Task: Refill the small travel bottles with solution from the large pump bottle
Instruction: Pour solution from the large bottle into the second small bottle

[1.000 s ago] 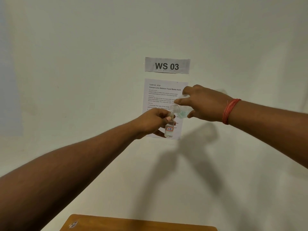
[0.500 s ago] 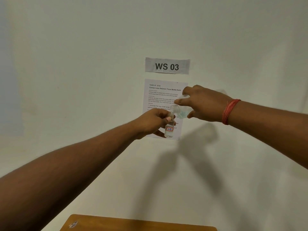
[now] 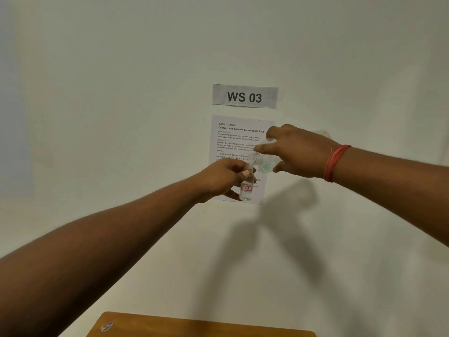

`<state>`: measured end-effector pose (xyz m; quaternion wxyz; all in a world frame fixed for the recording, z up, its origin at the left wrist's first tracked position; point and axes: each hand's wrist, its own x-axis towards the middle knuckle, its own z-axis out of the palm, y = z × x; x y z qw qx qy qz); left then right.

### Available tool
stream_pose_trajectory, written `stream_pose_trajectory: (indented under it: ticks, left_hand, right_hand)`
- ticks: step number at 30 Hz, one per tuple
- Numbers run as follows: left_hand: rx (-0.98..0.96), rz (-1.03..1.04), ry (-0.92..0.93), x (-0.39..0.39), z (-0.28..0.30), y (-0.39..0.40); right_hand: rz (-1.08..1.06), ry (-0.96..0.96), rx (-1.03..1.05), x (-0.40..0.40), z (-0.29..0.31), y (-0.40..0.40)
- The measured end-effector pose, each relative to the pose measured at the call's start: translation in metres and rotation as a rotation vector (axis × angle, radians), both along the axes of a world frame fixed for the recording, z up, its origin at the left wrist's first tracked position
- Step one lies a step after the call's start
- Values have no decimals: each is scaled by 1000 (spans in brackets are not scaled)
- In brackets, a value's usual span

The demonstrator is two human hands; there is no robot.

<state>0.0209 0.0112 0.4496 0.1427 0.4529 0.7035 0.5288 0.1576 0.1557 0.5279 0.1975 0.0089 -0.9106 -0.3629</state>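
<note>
Just under the right hand's fingertips, held up in front of the wall and well above the worktop (image 3: 199, 327), the small travel bottle (image 3: 246, 190) stands upright, its long axis vertical and its open neck pointing up at the mouth of the large bottle (image 3: 263, 162). The two openings sit one above the other, so close that I cannot tell whether they touch. The pour depends on keeping that alignment: the large bottle's threaded mouth has to stay directly over the narrow neck below it

The travel bottle is clear, with a little clear liquid in its lower part and a white label edged in red with handwritten characters. The left hand (image 3: 224, 180) grips it around the upper body, fingers and thumb curled round it just below the neck, the base showing beneath the hand

The large bottle lies tilted, nearly on its side, mouth down and to the left, body running up and to the right into the palm. It is clear plastic with a pale bluish liquid pooled near the shoulder; no pump head shows on it. The right hand (image 3: 298, 152) holds it from above, fingers wrapped over the body, a red thread band (image 3: 336, 162) on the wrist

Behind both hands a printed instruction sheet (image 3: 233, 142) is fixed to the wall, and above it a sign reading WS 03 (image 3: 245, 96)
</note>
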Motion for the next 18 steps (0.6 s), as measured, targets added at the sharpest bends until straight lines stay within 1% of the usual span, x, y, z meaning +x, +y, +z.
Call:
stream_pose_trajectory:
  ticks: [18]
  left_hand:
    - [4, 2, 5, 1, -2, 0]
  right_hand:
    - [-1, 7, 1, 1, -2, 0]
